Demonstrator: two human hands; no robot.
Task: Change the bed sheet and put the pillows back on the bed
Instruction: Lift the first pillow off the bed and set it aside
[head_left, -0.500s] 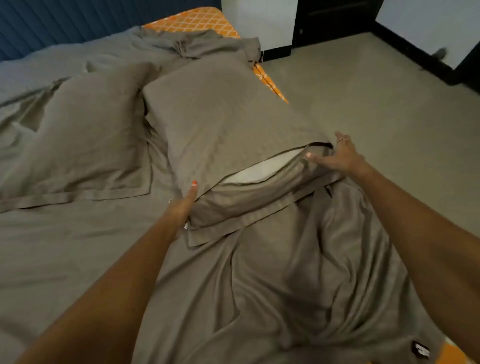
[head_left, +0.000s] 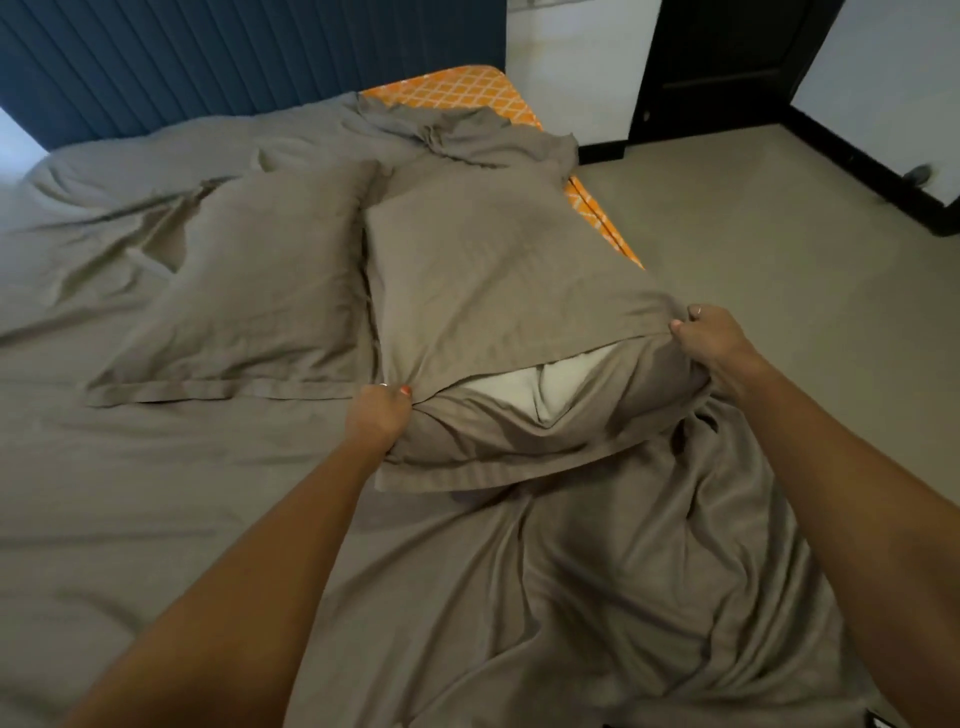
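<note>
both hands' grip, left hand (head_left: 378, 413) and right hand (head_left: 714, 340), pinches the pillow (head_left: 498, 280) case's near corners, its length running away toward the headboard (head_left: 234, 57).

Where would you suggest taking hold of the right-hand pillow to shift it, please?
Probably at the two near corners, from the foot of the bed. The pillow lies lengthwise with its open end, white filling showing, facing the person; the left hand and right hand pinch the cover there.
</note>
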